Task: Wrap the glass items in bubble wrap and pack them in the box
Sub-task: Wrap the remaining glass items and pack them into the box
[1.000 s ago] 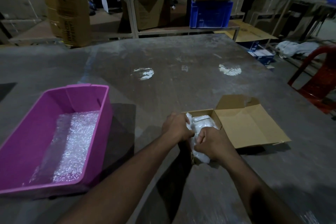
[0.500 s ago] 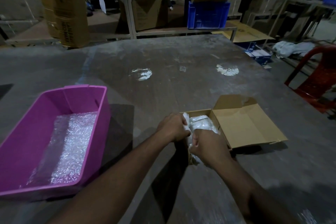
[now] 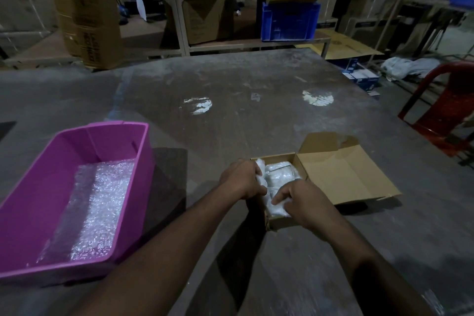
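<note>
I see the bundle (image 3: 279,179) of bubble wrap sitting inside the box (image 3: 341,174) on the surface (image 3: 256,115). My left hand (image 3: 242,178) curls its grip around the bundle's left edge; my right hand (image 3: 301,200) pinches wrap at its near end. A pink tub (image 3: 33,213) holds spare wrap (image 3: 95,208).

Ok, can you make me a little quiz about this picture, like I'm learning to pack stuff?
1. True or false: the cardboard box has its lid flap folded open to the right.
2. What lies in the bottom of the pink tub? A) glass cups B) bubble wrap C) tape
3. Fill in: both the left hand and the right hand are on the wrapped bundle, which sits in the ____.

Key: 1 true. 2 B. 3 box.
</note>
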The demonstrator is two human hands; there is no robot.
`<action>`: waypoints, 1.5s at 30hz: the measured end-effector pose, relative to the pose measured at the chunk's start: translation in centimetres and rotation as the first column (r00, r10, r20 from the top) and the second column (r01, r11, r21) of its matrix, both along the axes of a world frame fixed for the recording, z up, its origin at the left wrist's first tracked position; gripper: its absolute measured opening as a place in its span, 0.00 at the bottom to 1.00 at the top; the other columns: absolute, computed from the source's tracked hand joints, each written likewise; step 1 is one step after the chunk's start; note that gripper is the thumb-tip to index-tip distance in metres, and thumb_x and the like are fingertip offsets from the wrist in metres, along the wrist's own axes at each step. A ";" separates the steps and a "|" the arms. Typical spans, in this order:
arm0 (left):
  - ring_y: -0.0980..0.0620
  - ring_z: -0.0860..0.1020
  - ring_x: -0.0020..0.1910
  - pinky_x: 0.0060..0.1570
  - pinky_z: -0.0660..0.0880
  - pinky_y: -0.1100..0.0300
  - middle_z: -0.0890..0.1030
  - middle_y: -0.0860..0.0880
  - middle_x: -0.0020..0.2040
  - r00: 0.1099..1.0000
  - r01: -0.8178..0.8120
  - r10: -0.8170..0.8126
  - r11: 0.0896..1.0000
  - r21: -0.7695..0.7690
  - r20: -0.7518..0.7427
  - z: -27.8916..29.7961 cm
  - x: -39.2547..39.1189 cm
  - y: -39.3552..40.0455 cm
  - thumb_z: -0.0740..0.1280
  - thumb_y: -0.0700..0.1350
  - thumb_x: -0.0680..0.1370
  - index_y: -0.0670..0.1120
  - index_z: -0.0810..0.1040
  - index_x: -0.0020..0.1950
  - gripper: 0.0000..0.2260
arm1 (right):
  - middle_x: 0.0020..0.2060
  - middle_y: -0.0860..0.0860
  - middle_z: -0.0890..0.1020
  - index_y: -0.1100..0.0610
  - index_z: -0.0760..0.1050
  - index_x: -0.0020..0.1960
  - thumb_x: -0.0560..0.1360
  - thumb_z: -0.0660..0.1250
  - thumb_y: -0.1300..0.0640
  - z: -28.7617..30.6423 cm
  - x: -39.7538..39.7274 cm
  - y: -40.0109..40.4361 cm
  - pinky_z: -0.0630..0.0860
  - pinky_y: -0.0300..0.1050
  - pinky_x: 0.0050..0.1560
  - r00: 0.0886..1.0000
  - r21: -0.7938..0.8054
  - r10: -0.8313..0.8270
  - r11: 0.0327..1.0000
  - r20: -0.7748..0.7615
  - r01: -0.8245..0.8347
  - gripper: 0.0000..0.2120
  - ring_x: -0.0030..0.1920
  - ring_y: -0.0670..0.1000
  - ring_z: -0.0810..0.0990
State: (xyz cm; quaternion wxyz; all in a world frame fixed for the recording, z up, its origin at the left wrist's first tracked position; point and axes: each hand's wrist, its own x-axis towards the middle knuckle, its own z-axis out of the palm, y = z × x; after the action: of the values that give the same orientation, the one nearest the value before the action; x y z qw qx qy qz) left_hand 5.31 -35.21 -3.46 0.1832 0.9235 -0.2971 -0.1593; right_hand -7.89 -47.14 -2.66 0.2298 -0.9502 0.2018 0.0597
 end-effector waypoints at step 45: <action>0.51 0.82 0.48 0.56 0.79 0.45 0.82 0.52 0.48 0.803 -0.539 0.278 0.716 -0.443 -0.528 -5.1 -4.6 1.2 0.78 0.45 0.69 0.52 0.72 0.50 0.17 | 0.34 0.48 0.84 0.54 0.86 0.39 0.70 0.71 0.62 -1.2 10.3 -1.3 0.69 0.37 0.30 0.997 0.032 0.009 0.999 0.072 -0.011 0.06 0.32 0.46 0.79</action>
State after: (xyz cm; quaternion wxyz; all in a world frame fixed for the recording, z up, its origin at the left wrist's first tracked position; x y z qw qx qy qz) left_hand 0.68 -33.97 -8.57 0.5434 0.8092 -0.0662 -0.2133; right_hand 2.40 -48.47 -3.91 0.2519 -0.9489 0.1877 0.0300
